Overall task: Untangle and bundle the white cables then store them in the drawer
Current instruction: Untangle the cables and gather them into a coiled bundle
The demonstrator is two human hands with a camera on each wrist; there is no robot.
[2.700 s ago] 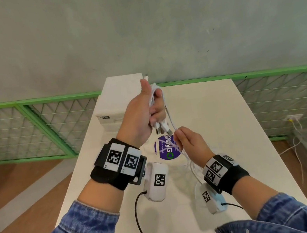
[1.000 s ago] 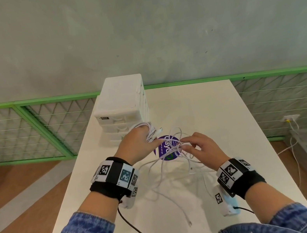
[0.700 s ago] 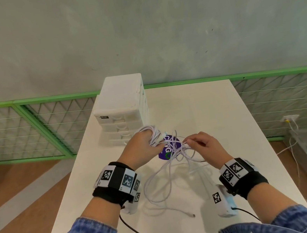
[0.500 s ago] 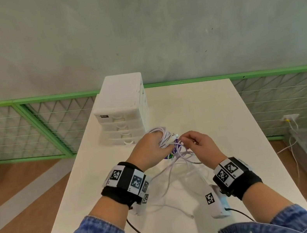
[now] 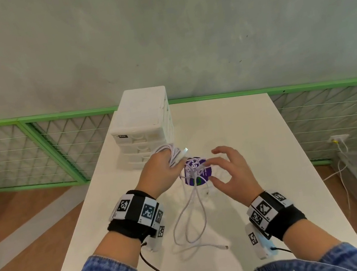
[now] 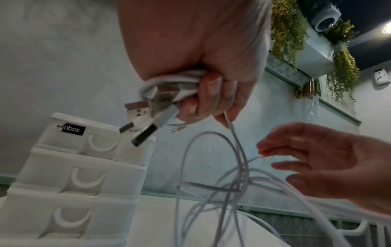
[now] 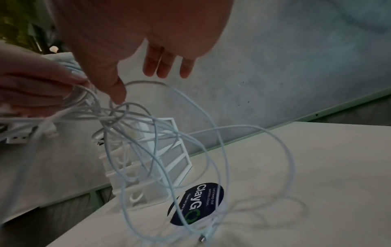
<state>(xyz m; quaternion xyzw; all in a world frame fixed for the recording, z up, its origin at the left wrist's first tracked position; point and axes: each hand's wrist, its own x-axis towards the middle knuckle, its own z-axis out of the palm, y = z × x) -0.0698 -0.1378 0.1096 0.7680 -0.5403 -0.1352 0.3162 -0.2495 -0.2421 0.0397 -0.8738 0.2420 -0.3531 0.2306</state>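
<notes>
In the head view my left hand (image 5: 166, 168) grips a coiled bunch of white cables (image 5: 174, 153) just in front of the white drawer unit (image 5: 144, 127). The left wrist view shows its fingers (image 6: 211, 95) curled round the coil, with USB plugs (image 6: 146, 115) sticking out. Loose cable loops (image 5: 191, 216) hang from it onto the table, and one plug end (image 5: 225, 247) lies near me. My right hand (image 5: 214, 169) hovers beside the tangle with spread fingers (image 7: 165, 66), holding nothing. All the drawers (image 6: 84, 177) look closed.
A round purple sticker (image 5: 197, 173) lies on the white table (image 5: 258, 145) under the hanging cables. The drawer unit stands at the table's back left corner. Green mesh fencing (image 5: 33, 156) and a grey wall lie behind the table.
My left hand has come down from a raised position with the coil. My right hand, which was pinching the strands half a second ago, has let go and spread its fingers.
</notes>
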